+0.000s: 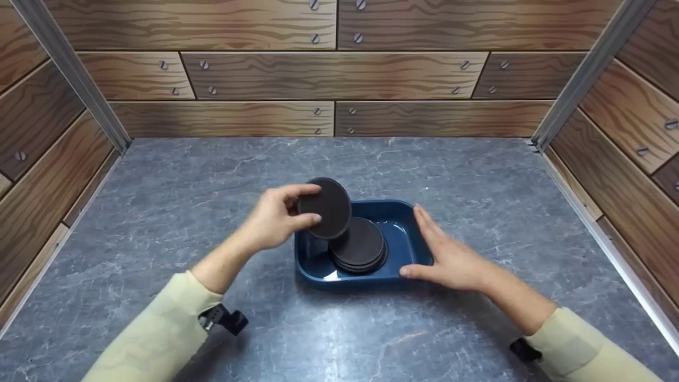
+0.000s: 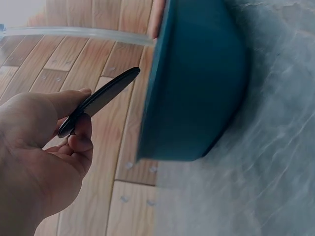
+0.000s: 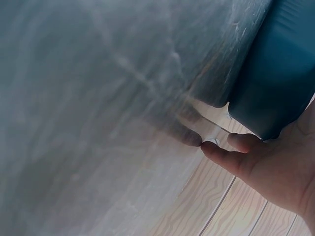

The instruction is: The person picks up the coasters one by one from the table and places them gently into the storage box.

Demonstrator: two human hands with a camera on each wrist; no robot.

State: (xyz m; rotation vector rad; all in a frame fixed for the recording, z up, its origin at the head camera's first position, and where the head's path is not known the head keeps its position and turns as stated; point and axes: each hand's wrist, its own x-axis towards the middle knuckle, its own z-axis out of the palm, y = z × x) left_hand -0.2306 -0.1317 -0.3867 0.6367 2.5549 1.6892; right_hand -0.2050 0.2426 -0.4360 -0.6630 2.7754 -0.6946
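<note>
My left hand (image 1: pixel 273 217) pinches a black round coaster (image 1: pixel 330 209) between thumb and fingers. The coaster is tilted, raised over the left end of a blue rectangular dish (image 1: pixel 345 283). Inside the dish lies a stack of several black coasters (image 1: pixel 356 241), left of its middle. Seen in the left wrist view, the held coaster (image 2: pixel 106 96) is thin and apart from the dish wall (image 2: pixel 197 88). With fingers extended, my right hand (image 1: pixel 451 254) rests against the dish's right end, its thumb at the near rim. In the right wrist view the dish (image 3: pixel 275 64) partly hides behind that hand (image 3: pixel 275 167).
The dish stands on a grey marbled tabletop (image 1: pixel 212 180). Wood-patterned panels (image 1: pixel 334 74) close off the back and both sides, with metal posts (image 1: pixel 589 74) at the rear corners. A dark wrist camera (image 1: pixel 231 321) sticks out from the left sleeve.
</note>
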